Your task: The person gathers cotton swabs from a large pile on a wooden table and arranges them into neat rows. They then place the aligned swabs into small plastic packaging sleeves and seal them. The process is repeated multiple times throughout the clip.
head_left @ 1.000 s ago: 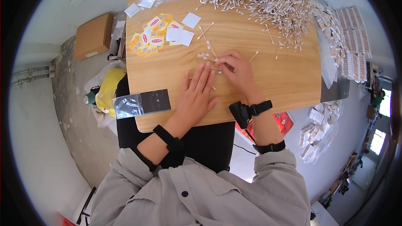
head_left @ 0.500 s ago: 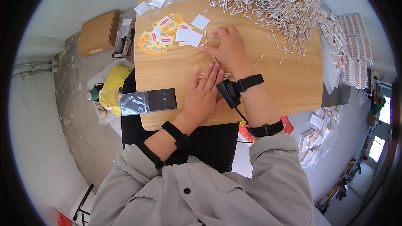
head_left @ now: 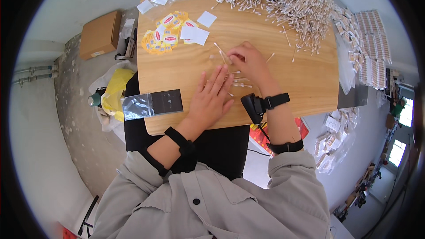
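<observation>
Wooden counter (head_left: 283, 84): left hand (head_left: 211, 98) lies flat and open, pinning loose cotton swabs (head_left: 237, 82); right hand (head_left: 248, 59), just beyond, pinches one swab (head_left: 220, 51) for sorting.

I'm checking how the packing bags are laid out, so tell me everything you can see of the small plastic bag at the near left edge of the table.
The small plastic bag lies flat on the wooden table, at its near left corner. It is a rectangular pouch of glossy clear film; its left end juts past the table edge and looks pale, while the right part looks dark. It appears empty, though that is hard to tell. Nothing touches it: the left hand rests flat to its right, apart from it.
</observation>
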Motion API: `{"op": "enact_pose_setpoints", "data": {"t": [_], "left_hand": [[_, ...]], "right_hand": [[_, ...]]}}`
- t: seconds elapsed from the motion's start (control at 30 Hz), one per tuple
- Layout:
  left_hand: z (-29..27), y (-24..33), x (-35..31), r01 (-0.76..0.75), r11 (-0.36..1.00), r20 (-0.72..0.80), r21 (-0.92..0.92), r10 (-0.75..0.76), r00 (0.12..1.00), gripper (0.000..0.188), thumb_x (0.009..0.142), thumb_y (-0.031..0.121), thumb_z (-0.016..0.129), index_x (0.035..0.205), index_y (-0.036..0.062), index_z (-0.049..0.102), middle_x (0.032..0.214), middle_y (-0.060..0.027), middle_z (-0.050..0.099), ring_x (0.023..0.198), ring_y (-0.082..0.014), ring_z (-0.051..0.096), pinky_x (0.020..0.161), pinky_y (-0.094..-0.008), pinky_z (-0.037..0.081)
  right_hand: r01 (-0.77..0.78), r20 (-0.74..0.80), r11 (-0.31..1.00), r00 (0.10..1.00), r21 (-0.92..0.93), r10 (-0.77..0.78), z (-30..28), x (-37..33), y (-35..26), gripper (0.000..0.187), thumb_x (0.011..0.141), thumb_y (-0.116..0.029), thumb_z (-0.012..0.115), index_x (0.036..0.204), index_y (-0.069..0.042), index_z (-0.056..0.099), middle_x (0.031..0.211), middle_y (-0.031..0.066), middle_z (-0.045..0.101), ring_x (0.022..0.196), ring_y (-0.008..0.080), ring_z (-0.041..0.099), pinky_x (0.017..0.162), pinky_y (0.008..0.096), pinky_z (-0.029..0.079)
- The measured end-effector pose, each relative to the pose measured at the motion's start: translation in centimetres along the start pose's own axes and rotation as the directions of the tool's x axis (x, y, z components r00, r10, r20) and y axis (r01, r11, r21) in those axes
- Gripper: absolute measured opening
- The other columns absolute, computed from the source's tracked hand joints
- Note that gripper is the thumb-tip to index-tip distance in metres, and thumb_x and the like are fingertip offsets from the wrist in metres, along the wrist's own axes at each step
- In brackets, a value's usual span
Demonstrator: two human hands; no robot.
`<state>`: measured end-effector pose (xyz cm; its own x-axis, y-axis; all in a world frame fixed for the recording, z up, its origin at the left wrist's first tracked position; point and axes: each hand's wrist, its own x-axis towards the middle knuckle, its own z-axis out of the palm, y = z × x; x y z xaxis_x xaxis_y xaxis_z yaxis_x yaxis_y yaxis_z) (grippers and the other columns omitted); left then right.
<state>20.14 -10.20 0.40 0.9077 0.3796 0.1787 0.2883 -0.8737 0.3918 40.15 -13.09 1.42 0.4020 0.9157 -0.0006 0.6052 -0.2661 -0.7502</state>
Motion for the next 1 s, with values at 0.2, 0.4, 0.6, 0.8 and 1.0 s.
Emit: {"op": "enact_pose_setpoints", "data": {"t": [0.2, 0.4, 0.6, 0.8, 1.0], "left_hand": [[-0.1, -0.2, 0.0, 0.027, 0.999, -0.004, 0.045, -0.027, 1.0, 0.078, 0.082, 0.044, 0.067, 0.147, 0.0091, 0.04, 0.158, -0.0175, 0.024, 0.147, -0.0305, 0.023, 0.118, -0.0524, 0.016], [-0.6, -0.9, 0.0, 0.091, 0.992, 0.035, 0.083, -0.094, 0.995, 0.095, 0.074, 0.051, 0.073, 0.147, 0.0028, 0.036, 0.156, -0.0182, 0.029, 0.146, -0.0301, 0.024, 0.115, -0.0493, 0.021], [-1.3, 0.1, -1.5, 0.125, 0.98, 0.066, 0.153, -0.137, 0.988, 0.099, 0.072, 0.054, 0.073, 0.147, 0.0009, 0.036, 0.156, -0.0172, 0.029, 0.146, -0.0277, 0.024, 0.113, -0.0467, 0.024], [-1.0, 0.9, -1.9, 0.126, 0.985, 0.056, 0.116, -0.133, 0.989, 0.103, 0.07, 0.052, 0.076, 0.149, 0.0012, 0.032, 0.158, -0.0175, 0.025, 0.146, -0.0294, 0.024, 0.113, -0.05, 0.022], [-1.0, 1.0, -0.1, 0.133, 0.98, 0.04, 0.151, -0.14, 0.989, 0.106, 0.071, 0.06, 0.072, 0.149, -0.0001, 0.032, 0.159, -0.0159, 0.024, 0.149, -0.0275, 0.018, 0.117, -0.0533, 0.015]], "right_hand": [[0.172, 0.055, 0.984, 0.983, 0.045, -0.174, 0.5, -2.5, 1.0, 0.019, 0.087, 0.001, 0.06, 0.101, -0.006, 0.071, 0.097, 0.0074, 0.059, 0.088, 0.022, 0.06, 0.075, 0.032, 0.049], [-0.041, -0.39, 0.999, 0.921, -0.022, 0.029, 0.7, -4.3, 0.5, 0.024, 0.085, -0.008, 0.067, 0.109, -0.008, 0.067, 0.098, 0.0104, 0.059, 0.09, 0.0249, 0.06, 0.076, 0.0343, 0.05], [-0.296, -0.674, 0.934, 0.734, -0.201, 0.088, 0.4, -4.9, 3.3, 0.025, 0.083, -0.01, 0.069, 0.108, -0.007, 0.066, 0.094, 0.0117, 0.06, 0.083, 0.0263, 0.061, 0.071, 0.0361, 0.05], [0.012, -0.231, 0.999, 0.973, -0.041, -0.021, 1.3, -2.9, 0.5, 0.016, 0.087, -0.004, 0.063, 0.102, -0.005, 0.068, 0.089, 0.0084, 0.062, 0.078, 0.022, 0.061, 0.07, 0.0319, 0.05], [-0.007, -0.206, 0.944, 0.975, 0.329, 0.079, 0.8, -4.6, -0.7, 0.018, 0.096, -0.011, 0.054, 0.107, -0.003, 0.067, 0.104, 0.0104, 0.065, 0.098, 0.0218, 0.062, 0.084, 0.0323, 0.049]]}}
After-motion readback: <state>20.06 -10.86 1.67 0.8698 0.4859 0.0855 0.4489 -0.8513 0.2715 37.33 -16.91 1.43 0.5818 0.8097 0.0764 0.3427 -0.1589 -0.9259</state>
